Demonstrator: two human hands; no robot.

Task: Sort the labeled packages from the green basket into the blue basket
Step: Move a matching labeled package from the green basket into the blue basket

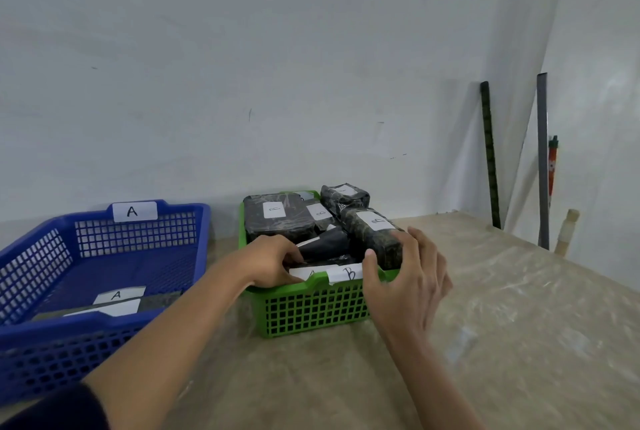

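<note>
On the left of the desk [485, 308] sits the blue basket [41, 332], tagged A on its far rim, with one flat dark package [152, 301] labelled A lying inside near its front wall. Just right of it stands the green basket [311, 312], heaped with dark wrapped packages bearing white labels, several marked B. The left hand [273, 265] reaches into the green basket's front edge, fingers curled around a package with a white label [301, 273] that seems to read A. The right hand [405, 277] grasps the near end of a long package marked B [374, 232], thumb and fingers around it. Dark poles [490, 156] lean against the wall at far right.
</note>
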